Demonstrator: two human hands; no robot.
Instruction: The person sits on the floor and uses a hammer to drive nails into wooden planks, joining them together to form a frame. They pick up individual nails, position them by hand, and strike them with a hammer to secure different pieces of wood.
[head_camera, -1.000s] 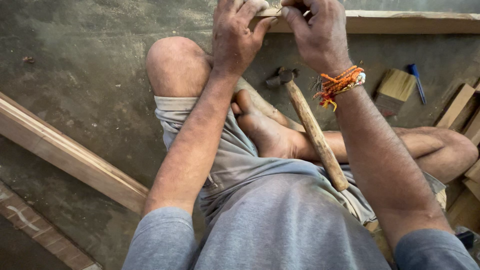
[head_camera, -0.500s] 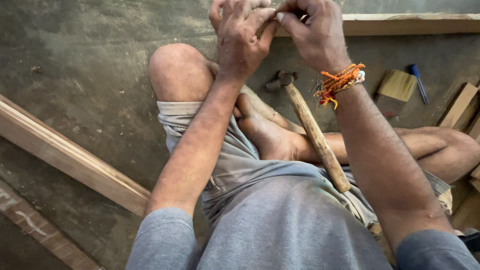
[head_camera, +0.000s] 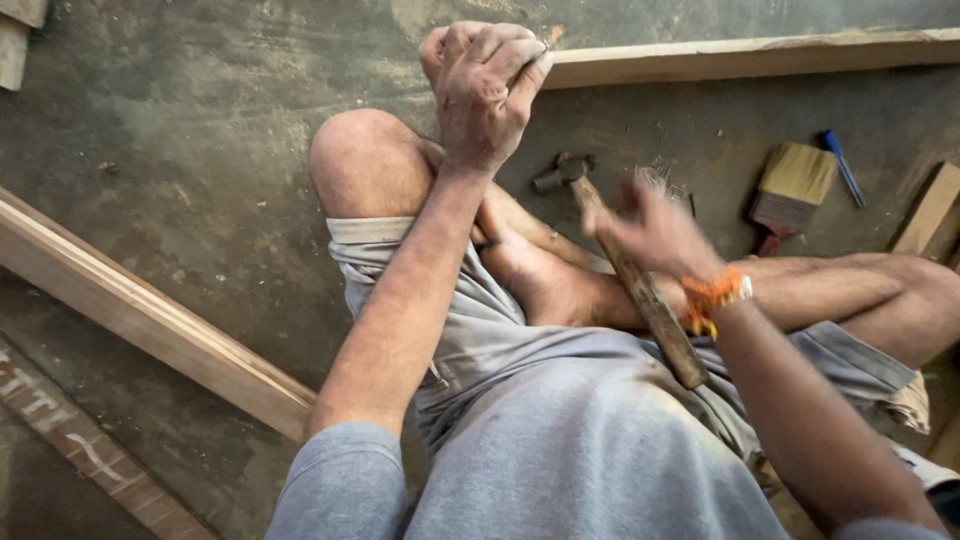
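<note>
1. The right hand (head_camera: 650, 225) has been taken off the wooden strip (head_camera: 740, 58) and dropped toward 4 o'clock — it is blurred above the hammer (head_camera: 625, 270), fingers spread, nothing gripped.
2. The left hand (head_camera: 485, 85) is kept clenched on the strip's end at 12 o'clock.
3. The hammer is left lying across the legs — a switch to it seems likely.

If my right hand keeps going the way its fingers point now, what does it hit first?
Most likely the hammer: the right hand, blurred, points up-left toward its wooden handle and head just ahead. Depth is unclear, so it may hover above.

Grey concrete floor (head_camera: 200, 120) bears a brush (head_camera: 792, 187), planks (head_camera: 150, 320).
</note>
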